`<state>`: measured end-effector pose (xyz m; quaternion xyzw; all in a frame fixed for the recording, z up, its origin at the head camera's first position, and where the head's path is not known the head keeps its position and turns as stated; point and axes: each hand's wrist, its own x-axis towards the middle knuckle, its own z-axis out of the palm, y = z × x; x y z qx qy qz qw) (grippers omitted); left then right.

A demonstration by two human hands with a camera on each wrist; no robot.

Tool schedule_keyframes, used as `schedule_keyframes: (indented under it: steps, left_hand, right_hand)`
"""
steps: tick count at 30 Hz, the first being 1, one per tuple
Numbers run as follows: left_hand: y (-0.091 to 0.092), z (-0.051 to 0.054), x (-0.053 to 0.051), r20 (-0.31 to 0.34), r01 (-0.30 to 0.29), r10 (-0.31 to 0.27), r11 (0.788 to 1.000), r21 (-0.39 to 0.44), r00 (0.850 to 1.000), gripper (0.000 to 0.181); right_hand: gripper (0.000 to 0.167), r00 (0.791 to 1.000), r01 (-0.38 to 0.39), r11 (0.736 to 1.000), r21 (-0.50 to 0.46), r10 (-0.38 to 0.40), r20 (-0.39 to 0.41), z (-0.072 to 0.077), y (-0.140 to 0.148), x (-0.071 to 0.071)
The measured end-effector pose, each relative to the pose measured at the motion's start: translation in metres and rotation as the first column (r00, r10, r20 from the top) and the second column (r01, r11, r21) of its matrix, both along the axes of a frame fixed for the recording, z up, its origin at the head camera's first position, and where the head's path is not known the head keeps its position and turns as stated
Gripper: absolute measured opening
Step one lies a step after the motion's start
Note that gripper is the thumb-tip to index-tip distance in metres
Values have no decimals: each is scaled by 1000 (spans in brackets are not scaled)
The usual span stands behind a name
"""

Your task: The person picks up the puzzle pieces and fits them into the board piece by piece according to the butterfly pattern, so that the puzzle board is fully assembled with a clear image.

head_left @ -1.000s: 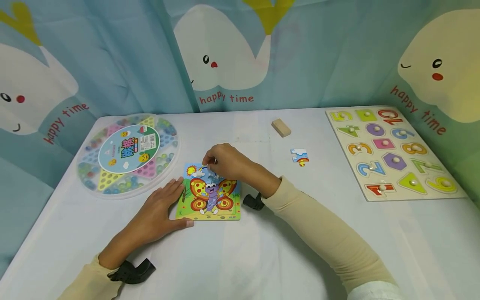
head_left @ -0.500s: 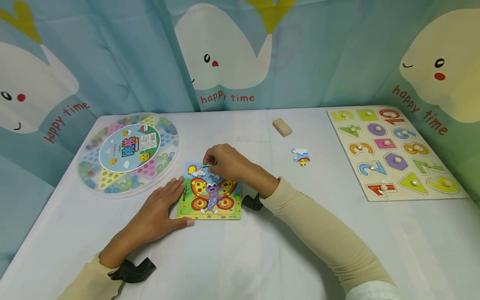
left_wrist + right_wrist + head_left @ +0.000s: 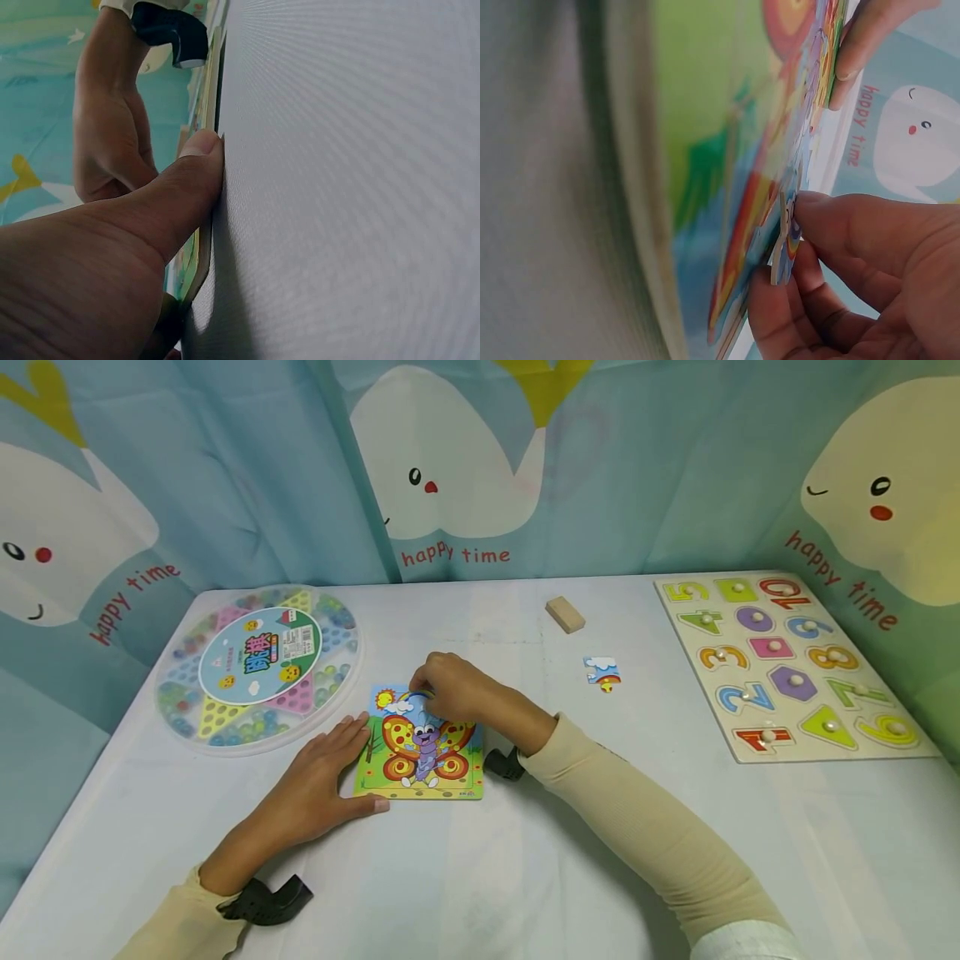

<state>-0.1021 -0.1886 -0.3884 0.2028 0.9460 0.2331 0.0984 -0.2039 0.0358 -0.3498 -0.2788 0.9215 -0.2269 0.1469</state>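
Observation:
A square butterfly jigsaw puzzle lies flat on the table in front of the person. The left hand rests at its lower left corner, fingers extended along the left edge and thumb on the near edge. Over the puzzle's top part, the right hand pinches a small puzzle piece between thumb and fingertips. In the right wrist view the piece stands tilted against the picture surface; the fingers hide part of it. A loose puzzle piece with clouds and a rainbow lies to the right.
At the back left is a round Chinese checkers box holding marbles. A small wooden block lies at the back. On the right sits a number-and-shape peg board. A whale-print curtain hangs behind the white table.
The right hand has shifted slightly to the right and toward the person over the top of the puzzle. The left hand stays in place.

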Motion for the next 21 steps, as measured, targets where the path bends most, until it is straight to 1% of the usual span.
schedule_keyframes:
  steps: [10, 17, 21]
  left_hand:
    - [1, 0, 0, 0, -6, 6, 1000, -10, 1000, 101]
    - [1, 0, 0, -1, -5, 5, 1000, -7, 1000, 101]
    - [1, 0, 0, -3, -3, 3, 1000, 1, 1000, 101]
  right_hand:
    - [25, 1000, 0, 1000, 12, 0, -1, 0, 0, 2]
    - [23, 1000, 5, 1000, 9, -5, 28, 0, 0, 2]
    - [25, 999, -14, 999, 30, 12, 45, 0, 0, 2]
